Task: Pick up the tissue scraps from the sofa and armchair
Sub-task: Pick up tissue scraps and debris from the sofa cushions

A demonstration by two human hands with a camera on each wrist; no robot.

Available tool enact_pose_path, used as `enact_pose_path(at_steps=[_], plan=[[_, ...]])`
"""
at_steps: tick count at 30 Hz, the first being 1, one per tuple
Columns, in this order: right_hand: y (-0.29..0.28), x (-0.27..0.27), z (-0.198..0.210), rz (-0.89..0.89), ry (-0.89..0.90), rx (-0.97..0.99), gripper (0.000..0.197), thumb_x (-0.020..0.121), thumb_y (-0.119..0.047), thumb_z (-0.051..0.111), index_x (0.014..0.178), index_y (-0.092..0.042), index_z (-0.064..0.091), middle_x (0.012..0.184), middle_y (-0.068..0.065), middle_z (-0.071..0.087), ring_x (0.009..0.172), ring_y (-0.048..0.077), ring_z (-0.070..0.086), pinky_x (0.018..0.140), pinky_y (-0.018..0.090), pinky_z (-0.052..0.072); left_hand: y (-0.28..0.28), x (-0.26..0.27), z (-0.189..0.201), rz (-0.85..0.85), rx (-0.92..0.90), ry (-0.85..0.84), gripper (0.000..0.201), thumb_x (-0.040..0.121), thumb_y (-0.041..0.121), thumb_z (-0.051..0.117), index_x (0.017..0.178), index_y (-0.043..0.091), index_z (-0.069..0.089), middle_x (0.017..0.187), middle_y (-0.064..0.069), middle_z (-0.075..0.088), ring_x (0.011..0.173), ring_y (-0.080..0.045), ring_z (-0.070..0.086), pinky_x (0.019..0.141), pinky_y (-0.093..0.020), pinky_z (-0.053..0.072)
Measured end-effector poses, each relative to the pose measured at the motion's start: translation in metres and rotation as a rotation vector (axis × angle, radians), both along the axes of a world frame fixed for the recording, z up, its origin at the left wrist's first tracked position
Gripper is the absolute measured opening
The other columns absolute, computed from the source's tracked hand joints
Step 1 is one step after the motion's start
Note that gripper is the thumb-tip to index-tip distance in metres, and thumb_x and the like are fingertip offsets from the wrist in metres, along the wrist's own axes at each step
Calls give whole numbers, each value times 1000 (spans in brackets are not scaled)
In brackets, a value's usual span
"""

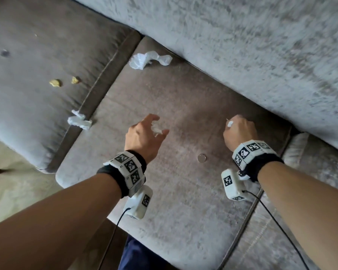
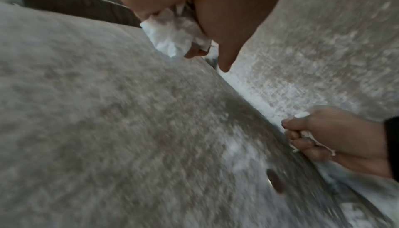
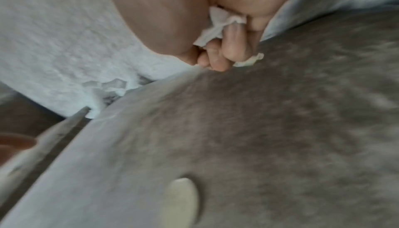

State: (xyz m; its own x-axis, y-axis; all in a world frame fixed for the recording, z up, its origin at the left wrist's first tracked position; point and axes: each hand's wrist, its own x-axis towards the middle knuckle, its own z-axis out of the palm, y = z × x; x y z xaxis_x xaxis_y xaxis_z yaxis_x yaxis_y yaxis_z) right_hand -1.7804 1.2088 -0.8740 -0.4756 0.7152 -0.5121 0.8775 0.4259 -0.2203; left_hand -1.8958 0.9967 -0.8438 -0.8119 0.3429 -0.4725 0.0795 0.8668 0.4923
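Two white tissue scraps lie on the grey sofa: a large crumpled one [image 1: 148,59] near the backrest and a smaller one [image 1: 79,121] on the seam between seat cushions. My left hand [image 1: 160,124] hovers over the middle cushion and holds a tissue scrap [image 2: 172,33] in its curled lower fingers, with thumb and forefinger spread. My right hand [image 1: 236,127] is a fist near the backrest and grips another tissue scrap [image 3: 218,27], whose bits poke out between the fingers [image 3: 233,44]. The right hand [image 2: 323,136] also shows in the left wrist view.
A round coin-like disc [image 1: 201,158] lies on the middle cushion between my wrists. Two yellow crumbs [image 1: 55,82] sit on the left cushion, near a dark button [image 1: 4,53]. The backrest [image 1: 242,45] rises behind. Floor shows at the lower left.
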Motion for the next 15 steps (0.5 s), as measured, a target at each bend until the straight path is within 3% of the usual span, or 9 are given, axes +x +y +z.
enact_pose_path(at_steps=[3, 5, 11, 15], plan=[[-32, -29, 18, 88, 59, -51, 17, 95, -15, 51, 107, -4, 56, 107, 24, 65, 103, 42, 60, 70, 35, 42, -25, -31, 3, 70, -21, 23, 39, 86, 47, 67, 121, 31, 59, 107, -9, 72, 108, -28, 63, 86, -37, 53], [-55, -52, 29, 171, 98, -75, 16, 92, -10, 53, 107, -3, 53, 105, 23, 65, 104, 40, 60, 75, 38, 45, -46, -52, 5, 116, -33, 43, 39, 88, 43, 66, 122, 27, 58, 109, -12, 70, 106, -31, 63, 87, -38, 52], [-100, -111, 38, 321, 138, -117, 14, 90, -15, 58, 100, -7, 51, 99, 16, 66, 100, 36, 61, 72, 33, 38, -112, -107, -6, 160, -213, 64, 44, 90, 33, 58, 132, 25, 49, 117, -19, 62, 100, -40, 60, 81, -38, 47], [-115, -133, 40, 316, 180, -109, 16, 88, -16, 62, 97, -7, 53, 97, 16, 66, 94, 36, 61, 69, 30, 34, -147, -129, -19, 116, -314, 40, 40, 88, 24, 54, 126, 35, 47, 101, -16, 66, 86, -38, 59, 71, -37, 43]])
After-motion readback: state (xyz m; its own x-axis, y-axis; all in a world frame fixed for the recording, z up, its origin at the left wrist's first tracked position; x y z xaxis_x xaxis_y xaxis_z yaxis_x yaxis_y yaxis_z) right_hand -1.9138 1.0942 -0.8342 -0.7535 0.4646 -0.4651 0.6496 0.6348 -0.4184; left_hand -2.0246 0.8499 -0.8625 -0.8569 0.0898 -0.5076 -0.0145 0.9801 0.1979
